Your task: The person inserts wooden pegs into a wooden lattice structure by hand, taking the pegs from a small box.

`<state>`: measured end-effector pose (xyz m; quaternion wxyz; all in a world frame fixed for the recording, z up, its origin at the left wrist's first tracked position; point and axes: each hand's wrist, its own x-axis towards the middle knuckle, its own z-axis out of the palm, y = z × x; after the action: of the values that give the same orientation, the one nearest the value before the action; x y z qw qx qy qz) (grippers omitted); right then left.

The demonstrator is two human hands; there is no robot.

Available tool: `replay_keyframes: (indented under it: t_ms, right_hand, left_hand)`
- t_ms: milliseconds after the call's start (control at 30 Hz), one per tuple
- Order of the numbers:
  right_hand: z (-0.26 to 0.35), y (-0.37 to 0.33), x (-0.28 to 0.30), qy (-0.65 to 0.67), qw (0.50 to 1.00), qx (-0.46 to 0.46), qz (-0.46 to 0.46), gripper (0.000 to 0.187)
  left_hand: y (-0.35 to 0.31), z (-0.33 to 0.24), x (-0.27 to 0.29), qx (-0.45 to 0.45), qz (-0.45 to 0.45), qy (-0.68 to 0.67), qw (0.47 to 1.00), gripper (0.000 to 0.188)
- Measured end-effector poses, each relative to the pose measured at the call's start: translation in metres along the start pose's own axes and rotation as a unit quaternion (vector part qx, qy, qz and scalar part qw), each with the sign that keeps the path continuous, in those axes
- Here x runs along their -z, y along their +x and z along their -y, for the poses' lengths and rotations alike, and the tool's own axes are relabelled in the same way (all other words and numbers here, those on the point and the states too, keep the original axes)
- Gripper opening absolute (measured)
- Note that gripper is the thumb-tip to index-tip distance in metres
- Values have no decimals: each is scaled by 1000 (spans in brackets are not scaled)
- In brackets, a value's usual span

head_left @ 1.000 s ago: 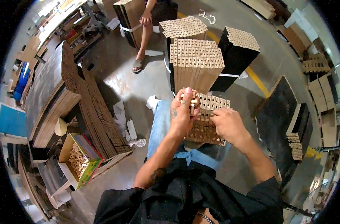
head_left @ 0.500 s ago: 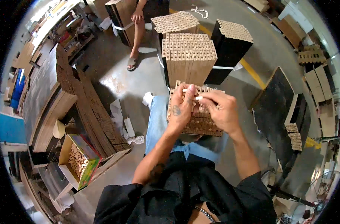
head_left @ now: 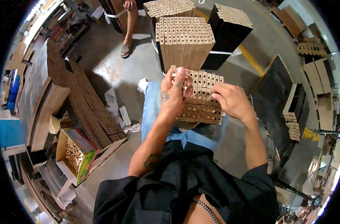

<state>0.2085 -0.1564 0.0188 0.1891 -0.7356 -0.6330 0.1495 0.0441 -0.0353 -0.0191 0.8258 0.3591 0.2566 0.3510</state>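
Note:
My left hand [head_left: 171,95] is closed around several pale wooden dowels [head_left: 185,86], their ends poking out past the thumb. It is over the left side of a stack of wooden strips [head_left: 201,118] with rows of drilled holes, which rests across my lap. Dowel ends stand in many holes of its nearer rows, while the farther rows show dark open holes. My right hand [head_left: 232,101] is at the stack's right side, thumb and fingers pinched together low over the holes. Whatever sits between those fingertips is hidden.
Ahead stand bundled stacks of drilled strips [head_left: 185,48], two with black sides. An open carton [head_left: 67,170] of loose dowels is at my lower left, beside long stacked boards [head_left: 87,108]. A black panel [head_left: 276,82] lies at right. Another person's leg [head_left: 129,28] shows at the far left.
My right hand has come away from my left hand, rightward and down to the holes. The dowel it pinched is out of sight. The view has tipped slightly, shifting the scene upward.

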Motion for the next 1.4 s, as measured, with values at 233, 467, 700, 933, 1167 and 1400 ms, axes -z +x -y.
replay_keyframes:
  t_ms: [233, 467, 700, 933, 1167, 1400]
  right_hand:
    - [5, -4, -1, -94, 993, 65, -29, 9]
    - [15, -2, -12, -224, 968, 115, 24, 12]
    - [23, 9, 5, -136, 989, 12, 48, 12]
    - [29, 21, -8, 187, 959, 61, -203, 20]
    - [9, 3, -2, 289, 935, -51, -200, 11]
    - [-11, -30, -3, 50, 995, -17, -87, 8]
  left_hand:
    - [2, 0, 0, -1, 8, 29, 1000, 29]
    - [2, -1, 0, 23, 39, 37, 998, 31]
    - [-4, -8, -7, 75, 88, 110, 987, 40]
    - [0, -4, -5, 86, 138, 80, 983, 41]
    - [2, 7, 6, 126, 163, 16, 978, 41]
    - [4, 0, -5, 142, 97, 15, 985, 43]
